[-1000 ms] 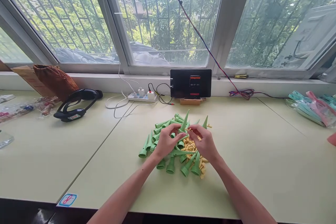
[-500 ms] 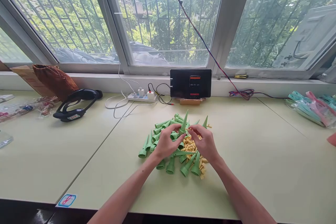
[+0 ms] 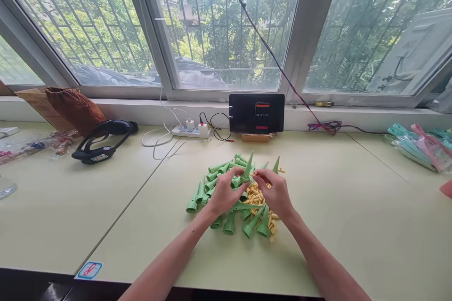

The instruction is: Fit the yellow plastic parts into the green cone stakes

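Note:
My left hand (image 3: 228, 192) pinches a green plastic watering spike (image 3: 248, 165) upright by its wide collar, the tip pointing up. Close to the collar, my right hand (image 3: 275, 192) has its fingertips closed on a small yellow plastic peg (image 3: 253, 175), mostly hidden by the fingers. The peg's end is at the side of the collar; I cannot tell whether it is inserted. Below and around both hands lie several more green spikes (image 3: 229, 224). A heap of loose yellow pegs (image 3: 254, 196) sits among them, partly covered by my right hand.
A tablet (image 3: 256, 113) showing a timer stands at the back, beside a white power strip (image 3: 192, 130) with cables. On the left are a black headset (image 3: 104, 141) and a brown pouch (image 3: 72, 109). Bagged teal and pink items (image 3: 420, 143) lie at the far right.
Both hands stay in nearly the same place, still on the spike and the peg. The spike has shifted down very slightly in view. The timer has advanced by one second.

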A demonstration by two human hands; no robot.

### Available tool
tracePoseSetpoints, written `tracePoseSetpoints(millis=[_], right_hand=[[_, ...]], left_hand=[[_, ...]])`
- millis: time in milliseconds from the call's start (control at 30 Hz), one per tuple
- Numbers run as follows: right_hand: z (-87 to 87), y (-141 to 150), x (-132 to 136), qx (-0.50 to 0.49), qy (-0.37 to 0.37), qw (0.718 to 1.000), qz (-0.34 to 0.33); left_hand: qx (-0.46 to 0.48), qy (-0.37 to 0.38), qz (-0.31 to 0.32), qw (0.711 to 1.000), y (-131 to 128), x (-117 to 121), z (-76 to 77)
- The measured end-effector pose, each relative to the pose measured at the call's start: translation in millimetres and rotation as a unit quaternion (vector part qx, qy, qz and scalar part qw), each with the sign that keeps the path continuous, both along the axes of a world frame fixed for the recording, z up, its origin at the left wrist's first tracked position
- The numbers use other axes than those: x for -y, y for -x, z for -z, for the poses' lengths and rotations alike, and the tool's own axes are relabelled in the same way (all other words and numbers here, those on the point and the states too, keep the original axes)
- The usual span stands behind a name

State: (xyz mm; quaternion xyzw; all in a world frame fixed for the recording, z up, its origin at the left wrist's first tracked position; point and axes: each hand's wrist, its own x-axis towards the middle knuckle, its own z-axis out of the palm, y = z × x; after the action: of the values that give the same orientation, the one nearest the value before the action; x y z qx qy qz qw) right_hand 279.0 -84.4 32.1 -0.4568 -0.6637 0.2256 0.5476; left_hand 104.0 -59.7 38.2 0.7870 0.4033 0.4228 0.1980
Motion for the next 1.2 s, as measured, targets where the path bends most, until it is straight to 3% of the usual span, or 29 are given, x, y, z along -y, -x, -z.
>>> tracePoseSetpoints(millis=[867,1200], right_hand=[[3.0,-1.7,-0.7,0.010,0.063,0.998,-0.002],[0.1,-1.3,0.8,0.010,0.041,0.999,0.003]], left_hand=[[-0.007,-0.012,0.063,0.998,-0.5,1.7,3.0],[-0.006,-0.010,0.007,1.000,-1.3,-0.1,4.9]])
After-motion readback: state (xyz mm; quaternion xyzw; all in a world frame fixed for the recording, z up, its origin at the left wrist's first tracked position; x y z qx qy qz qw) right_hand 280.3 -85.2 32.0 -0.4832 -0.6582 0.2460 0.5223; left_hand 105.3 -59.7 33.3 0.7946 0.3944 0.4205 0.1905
